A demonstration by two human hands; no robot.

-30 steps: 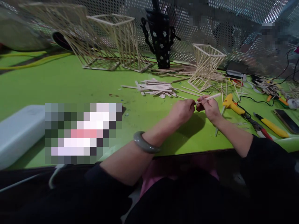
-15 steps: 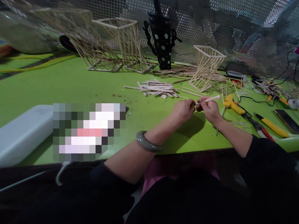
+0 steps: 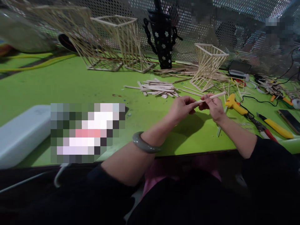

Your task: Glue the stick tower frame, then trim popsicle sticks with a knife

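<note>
Between my two hands, above the green table (image 3: 145, 122), is a flat wooden craft stick (image 3: 217, 95). My left hand (image 3: 181, 107) pinches its near end. With thumb and fingers, my right hand (image 3: 214, 107) grips it farther along, and its far end sticks out to the upper right. Whether a second stick lies beneath it I cannot tell. Beyond my hands lies a pile of flat craft sticks (image 3: 158, 88). A small twisted stick frame (image 3: 207, 67) stands behind my right hand, and a yellow glue gun (image 3: 236, 104) lies to the right of that hand.
Larger stick frames (image 3: 131, 43) stand at the back left beside a black flowered cup (image 3: 163, 43). Red-handled pliers (image 3: 260, 126), a yellow utility knife (image 3: 276, 126) and a dark phone-like slab (image 3: 289, 120) lie right. A white box (image 3: 25, 131) and a blurred-out screen (image 3: 89, 131) occupy the left front.
My left hand has shifted slightly left and turned, its fingers now along the stick's near end. More of the stick shows between my hands, and my right hand has moved slightly right.
</note>
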